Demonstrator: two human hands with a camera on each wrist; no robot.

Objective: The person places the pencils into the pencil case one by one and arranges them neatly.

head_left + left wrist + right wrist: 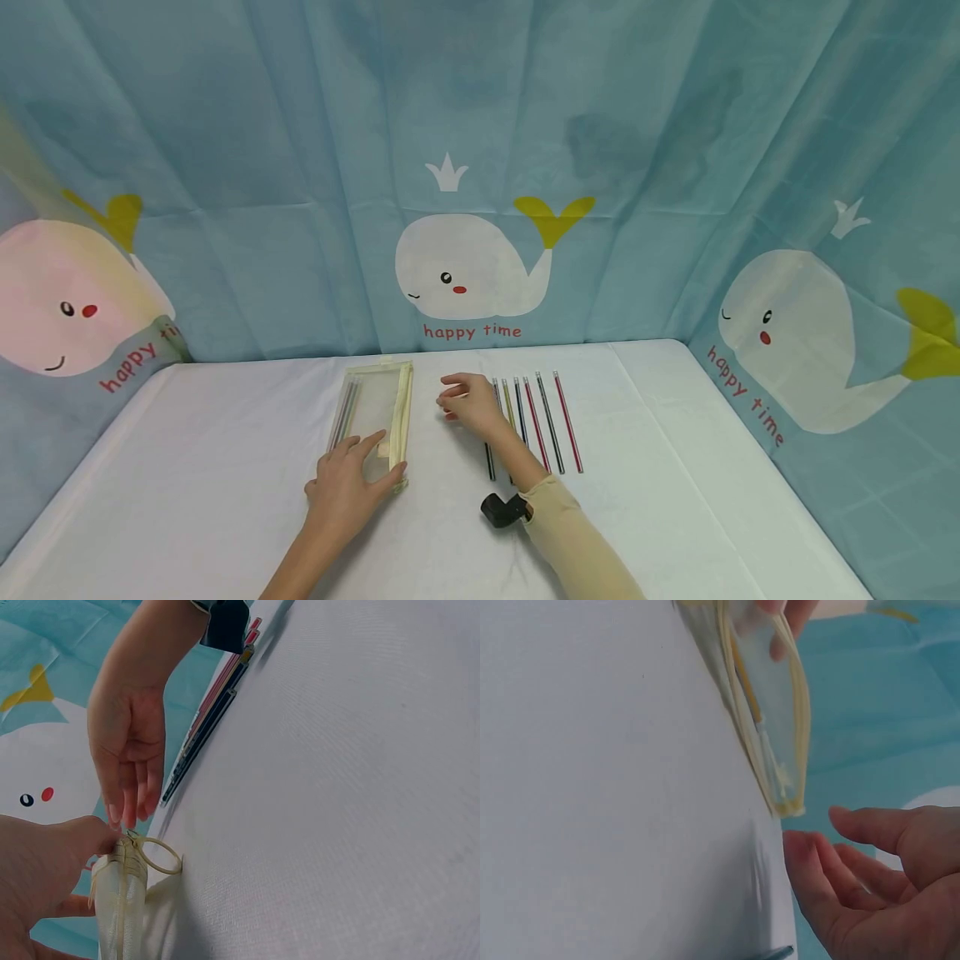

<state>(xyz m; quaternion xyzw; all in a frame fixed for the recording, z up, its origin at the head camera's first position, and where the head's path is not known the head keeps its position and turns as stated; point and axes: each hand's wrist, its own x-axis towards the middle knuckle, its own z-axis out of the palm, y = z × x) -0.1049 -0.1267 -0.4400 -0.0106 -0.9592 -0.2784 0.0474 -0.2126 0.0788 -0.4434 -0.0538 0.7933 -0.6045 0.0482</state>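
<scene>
Pale blue curtain (pixel 315 100) printed with 3 whales (pixel 472 267) is hanging behind the pouch (pixel 403 408), which is lying on a white tablecloth (pixel 675 467). Along the pouch's left side, slim sticks (pixel 344 412), seemingly pencils, are showing through the mesh; I cannot tell how many. At the pouch's near end, the left hand (pixel 345 485) is gripping across it, fingers spreading over the mesh and thumb resting on the right edge. Beside that thumb, a ring (pixel 169 866) is jutting from the pouch's corner; whether the pouch is standing open, I cannot tell.

Just right of the pouch, the right hand (pixel 468 403) is hovering and pinching nothing, its fingers bending loosely, the thumb standing apart from them. Farther right of the pouch, at least 6 loose pencils (pixel 567 418) are lying side by side, the right forearm (pixel 521 457) passing over some.

As I judge it, a low sweep of that forearm could be rolling them out of line. Being soft, the pouch could be buckling or sliding if the left hand's hold loosens, and the ring could be snagging a finger and tugging it askew.
</scene>
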